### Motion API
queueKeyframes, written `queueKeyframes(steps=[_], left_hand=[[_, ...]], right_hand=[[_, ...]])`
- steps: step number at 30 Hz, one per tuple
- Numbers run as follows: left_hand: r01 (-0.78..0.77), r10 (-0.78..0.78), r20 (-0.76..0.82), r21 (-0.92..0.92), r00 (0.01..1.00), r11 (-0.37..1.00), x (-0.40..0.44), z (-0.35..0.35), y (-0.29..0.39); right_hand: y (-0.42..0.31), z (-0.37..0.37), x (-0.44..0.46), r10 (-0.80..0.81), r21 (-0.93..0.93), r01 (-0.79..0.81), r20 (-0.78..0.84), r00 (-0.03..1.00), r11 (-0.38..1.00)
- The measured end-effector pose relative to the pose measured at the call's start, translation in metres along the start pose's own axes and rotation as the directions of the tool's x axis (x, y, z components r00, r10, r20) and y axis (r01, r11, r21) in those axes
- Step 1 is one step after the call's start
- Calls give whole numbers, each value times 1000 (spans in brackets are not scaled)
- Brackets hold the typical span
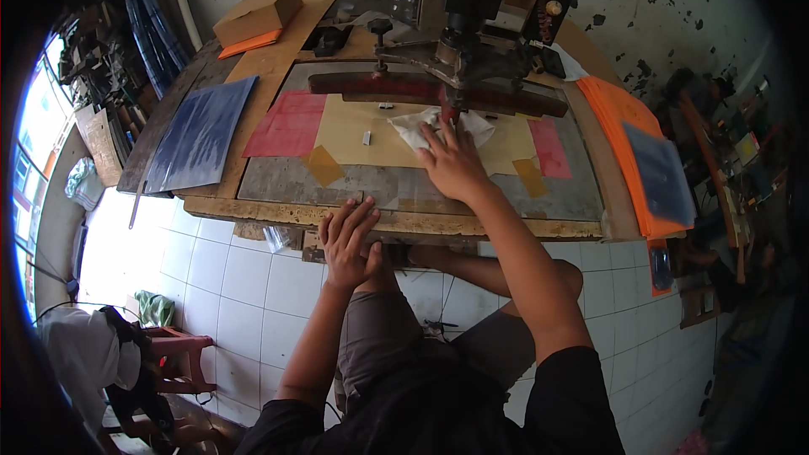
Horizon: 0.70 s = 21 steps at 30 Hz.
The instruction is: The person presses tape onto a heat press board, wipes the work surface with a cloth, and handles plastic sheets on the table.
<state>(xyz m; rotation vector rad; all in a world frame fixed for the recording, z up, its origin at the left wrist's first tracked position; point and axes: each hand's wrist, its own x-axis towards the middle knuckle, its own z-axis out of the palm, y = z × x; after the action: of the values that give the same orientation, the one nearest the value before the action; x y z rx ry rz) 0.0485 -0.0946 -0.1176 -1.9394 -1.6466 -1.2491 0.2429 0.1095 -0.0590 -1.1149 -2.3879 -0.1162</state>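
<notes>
My right hand (451,156) presses a white cloth (480,127) against the cream sheet (379,152) on the table, its fingers spread. Below the red-edged metal bar (371,83) of the press, the cloth lies crumpled. My left hand (348,236) rests with its fingers apart on the table's wooden front edge (295,212), holding nothing. A small pale piece (366,138) lies on the cream sheet. Red sheets (288,122) flank it, and tan tape pieces (324,166) cross its lower corners.
A blue sheet (200,131) lies at the left, with a cardboard box (257,15) behind it. Orange sheets (619,147) are stacked at the right, under a clear blue sheet (660,173). The press's dark screw (462,25) rises above the work. Another person (160,421) is at lower left.
</notes>
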Motion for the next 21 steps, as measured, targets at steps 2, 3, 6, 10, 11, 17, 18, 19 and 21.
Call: queueKeyframes(steps=[2,3,6,10,11,17,18,19,21], left_hand=[[-6,6,-22,-1,1000,1000,4,4,-1],[-8,8,-33,-3,999,1000,3,5,-1],[-19,20,-37,18,999,1000,3,7,-1],[-68,72,-43,78,996,995,-6,6,-9],[-46,47,-61,17,997,999,-8,6,-10],[-24,4,-127,-159,992,987,-16,3,-20],[-20,2,-129,-138,992,990,-13,2,-18],[-18,-8,-150,-170,989,985,-11,4,-15],[-12,-31,-183,-229,983,973,-10,6,-11]], right_hand=[[-18,11,14,65,-26,-63,60,996,998],[-27,12,15,-8,7,8,52,999,1000],[-54,0,1,-165,102,160,50,985,982],[-62,-52,-48,-377,322,331,92,921,887],[-54,-65,-56,-423,401,344,126,898,849],[11,-67,-78,97,3,-97,-6,995,995],[-13,-63,-81,72,-32,-74,-68,995,997],[-34,-59,-83,5,71,-1,-43,999,997],[-71,-71,-90,-208,275,193,28,978,942]])
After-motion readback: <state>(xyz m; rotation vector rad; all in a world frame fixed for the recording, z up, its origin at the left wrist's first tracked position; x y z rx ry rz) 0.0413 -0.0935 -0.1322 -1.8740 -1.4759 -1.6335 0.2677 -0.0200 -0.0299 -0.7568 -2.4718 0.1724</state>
